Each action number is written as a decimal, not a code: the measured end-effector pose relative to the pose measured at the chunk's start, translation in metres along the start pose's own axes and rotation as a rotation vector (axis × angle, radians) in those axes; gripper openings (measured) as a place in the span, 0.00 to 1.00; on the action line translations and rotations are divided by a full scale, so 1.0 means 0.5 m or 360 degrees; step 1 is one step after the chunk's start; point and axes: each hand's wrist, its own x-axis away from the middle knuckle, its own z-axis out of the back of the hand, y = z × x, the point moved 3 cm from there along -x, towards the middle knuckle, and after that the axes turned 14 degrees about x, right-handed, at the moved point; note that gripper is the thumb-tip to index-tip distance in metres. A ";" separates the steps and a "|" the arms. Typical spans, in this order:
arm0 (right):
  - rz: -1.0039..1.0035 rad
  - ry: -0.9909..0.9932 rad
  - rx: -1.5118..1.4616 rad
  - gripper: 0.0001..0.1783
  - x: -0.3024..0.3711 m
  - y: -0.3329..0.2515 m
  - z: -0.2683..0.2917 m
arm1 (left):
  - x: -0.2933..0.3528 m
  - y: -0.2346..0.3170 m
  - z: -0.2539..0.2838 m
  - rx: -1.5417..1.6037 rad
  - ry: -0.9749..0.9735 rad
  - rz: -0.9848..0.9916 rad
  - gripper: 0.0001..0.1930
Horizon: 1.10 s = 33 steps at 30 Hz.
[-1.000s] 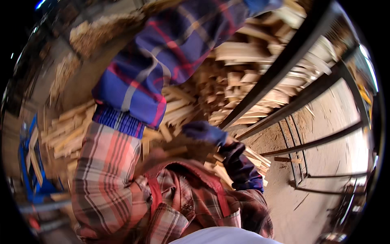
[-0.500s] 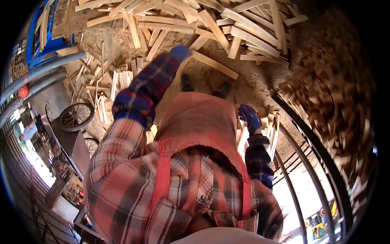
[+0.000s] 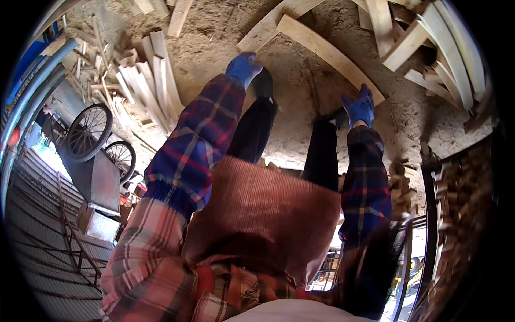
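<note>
Both my hands wear blue gloves and reach down toward the ground. My left hand [image 3: 244, 68] is beside the near end of a pale wooden board [image 3: 271, 28] that slants up to the right. Its fingers are loosely bent and the thumb sits apart; no hold on the board shows. My right hand [image 3: 359, 106] is at the right end of a second wooden board [image 3: 330, 55], fingers stretched out and thumb spread. I cannot tell whether it touches the wood. That second board lies across the ground between my hands, its left end against the first board.
Wooden strips [image 3: 153, 80] lean in a heap at the left. More boards [image 3: 448, 51] are piled at the far right. A two-wheeled cart [image 3: 104, 177] stands at the left, near grey pipes [image 3: 40, 86]. Stacked wood [image 3: 464, 214] sits behind a dark metal frame [image 3: 427, 204] at the right.
My body has bent lower and the view is closer to the ground. My right hand has moved forward from beside my apron to the board's right end. The left hand remains near the first board.
</note>
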 end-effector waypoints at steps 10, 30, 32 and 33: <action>0.0074 -0.0218 0.0750 0.36 -0.184 -0.023 -0.004 | -0.246 0.160 -0.159 -0.1306 0.0404 -0.0321 0.50; -0.0002 0.0419 -0.0475 0.43 -0.372 -0.137 0.212 | 0.079 -0.007 0.137 -0.0524 -0.0549 0.0030 0.39; 0.0227 -0.0078 -0.1237 0.35 -0.265 -0.190 0.176 | 0.160 -0.056 0.162 0.0192 -0.0832 0.0286 0.37; 0.0170 -0.0370 -0.1458 0.31 -0.185 -0.236 0.201 | 0.205 -0.079 0.154 0.0872 -0.1065 0.0650 0.36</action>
